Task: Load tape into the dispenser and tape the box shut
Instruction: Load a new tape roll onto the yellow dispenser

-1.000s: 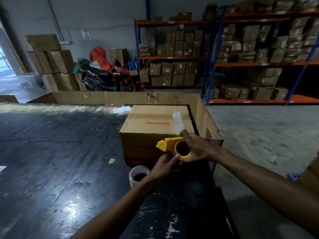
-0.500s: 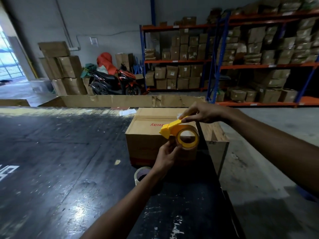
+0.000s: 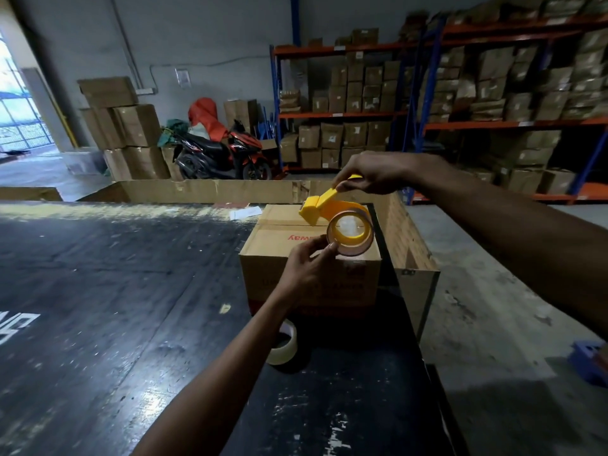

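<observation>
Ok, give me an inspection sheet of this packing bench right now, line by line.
Surface: dark scuffed table, worn patches.
Job's things: cardboard box with flaps closed; yellow tape dispenser held above it, tape roll on its hub.
Clutter: spare tape roll, paper slip.
Grippers: right hand holds dispenser handle; left hand fingers on roll.
Cables: nothing seen on the table.
Surroundings: shelving stacked with cartons, parked scooter.
</observation>
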Motion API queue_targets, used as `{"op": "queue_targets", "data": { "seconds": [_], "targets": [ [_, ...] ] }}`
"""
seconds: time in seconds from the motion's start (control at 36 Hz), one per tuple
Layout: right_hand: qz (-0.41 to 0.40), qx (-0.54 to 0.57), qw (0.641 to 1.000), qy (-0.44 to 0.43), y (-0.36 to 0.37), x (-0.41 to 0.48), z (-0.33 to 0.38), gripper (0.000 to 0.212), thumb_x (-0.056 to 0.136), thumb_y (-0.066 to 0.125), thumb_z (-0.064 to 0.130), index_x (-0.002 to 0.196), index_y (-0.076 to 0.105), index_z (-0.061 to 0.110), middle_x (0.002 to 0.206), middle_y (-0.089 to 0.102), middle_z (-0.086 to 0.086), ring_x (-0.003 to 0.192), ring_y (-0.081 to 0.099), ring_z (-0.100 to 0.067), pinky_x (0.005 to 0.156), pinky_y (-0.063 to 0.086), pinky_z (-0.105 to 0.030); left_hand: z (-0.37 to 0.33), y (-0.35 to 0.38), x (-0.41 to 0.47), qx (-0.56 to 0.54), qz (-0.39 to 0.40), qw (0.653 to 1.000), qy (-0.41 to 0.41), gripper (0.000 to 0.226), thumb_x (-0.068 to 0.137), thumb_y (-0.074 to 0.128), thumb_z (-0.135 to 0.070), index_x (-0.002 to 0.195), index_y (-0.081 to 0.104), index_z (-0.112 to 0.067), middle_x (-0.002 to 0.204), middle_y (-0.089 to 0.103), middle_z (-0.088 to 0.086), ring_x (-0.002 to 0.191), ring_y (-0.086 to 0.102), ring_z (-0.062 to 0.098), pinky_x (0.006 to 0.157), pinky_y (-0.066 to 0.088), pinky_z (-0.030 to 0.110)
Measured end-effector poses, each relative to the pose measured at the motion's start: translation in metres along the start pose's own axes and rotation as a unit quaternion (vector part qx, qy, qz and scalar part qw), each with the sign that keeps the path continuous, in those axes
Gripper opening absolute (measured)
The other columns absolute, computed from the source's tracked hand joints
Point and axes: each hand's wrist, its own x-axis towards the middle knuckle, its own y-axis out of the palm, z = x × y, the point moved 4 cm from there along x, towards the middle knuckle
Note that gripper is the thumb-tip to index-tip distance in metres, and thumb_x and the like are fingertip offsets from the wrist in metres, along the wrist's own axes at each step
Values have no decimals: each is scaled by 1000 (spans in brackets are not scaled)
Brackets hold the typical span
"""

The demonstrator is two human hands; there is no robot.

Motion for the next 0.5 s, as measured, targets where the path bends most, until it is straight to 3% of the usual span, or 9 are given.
{"op": "queue_targets", "data": {
  "seconds": [0.11, 0.28, 0.36, 0.44, 0.5],
  "targets": [
    [-22, -2, 1000, 19, -8, 4, -7, 29, 102, 52, 21, 128, 65, 22, 127, 65, 2, 105, 55, -8, 80, 45, -25, 4, 0, -4, -34, 4, 999, -9, 28, 102, 58, -24, 126, 67, -13, 119, 73, 2, 114, 69, 15, 88, 58, 27],
    [-46, 5, 998, 34, -16, 8, -15, 30, 102, 52, 21, 130, 64, 20, 129, 64, -1, 108, 57, -12, 79, 44, -26, 29, 7, -22, -101, 6, 993, -53, 33, 101, 59, -24, 127, 64, -4, 122, 71, 14, 117, 68, 29, 98, 56, 40],
    [-44, 19, 998, 39, -17, 9, -16, 30, 102, 53, 24, 130, 63, 22, 130, 63, 0, 110, 56, -12, 82, 43, -28, 52, 14, -32, -106, 42, 988, -106, 35, 100, 59, -26, 128, 65, -5, 124, 72, 12, 118, 68, 25, 101, 55, 41],
    [-42, 39, 998, 37, -17, 11, -15, 28, 100, 55, 26, 127, 66, 24, 128, 65, 2, 110, 58, -13, 80, 45, -28, 90, 23, -46, -59, 85, 977, -189, 28, 99, 60, -25, 118, 71, -6, 108, 77, 6, 102, 74, 19, 91, 59, 31],
    [-39, 55, 997, 38, -17, 11, -14, 27, 100, 56, 28, 125, 67, 26, 127, 65, 4, 108, 58, -13, 79, 46, -28, 122, 30, -56, -26, 110, 963, -244, 23, 92, 68, -33, 96, 77, -12, 89, 78, 4, 86, 74, 16, 82, 56, 30]
  ]
}}
